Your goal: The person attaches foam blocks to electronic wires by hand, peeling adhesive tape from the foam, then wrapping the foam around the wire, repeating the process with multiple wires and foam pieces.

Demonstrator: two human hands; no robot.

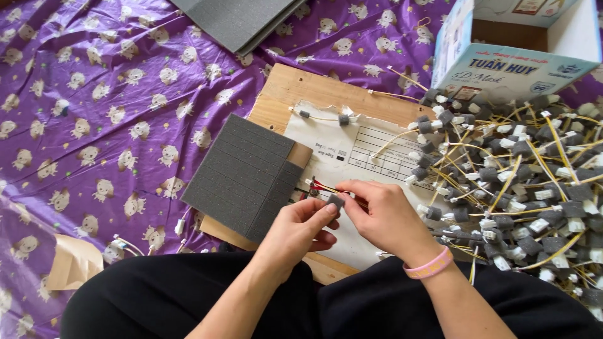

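Far left: purple printed sheet (94,94) covers the floor, w/ a brown paper scrap (72,263) at its lower left and a few loose white-tipped wires (122,245) just beside it. Top centre, stacked grey foam sheets (242,19) run out of frame. Centre: wooden board (295,88) lies on the sheet, a printed paper (370,150) on top of it. Scored grey foam pad (242,176) rests tilted over the board's left part. Just right of the pad, left hand (301,229) pinches a small grey foam cube (335,201) btwn thumb and forefinger, grip narrow, closed on it. Right hand (383,216), pink wristband (430,263) on the wrist, touches the left at the fingertips; its grip is pinched on a thin red-and-yellow wire (323,187) w/ the cube at that wire. Right: big pile of wires w/ foam cubes (521,182) spills over board edge and sheet. Top right, open cardboard box (509,69) sits behind the pile.
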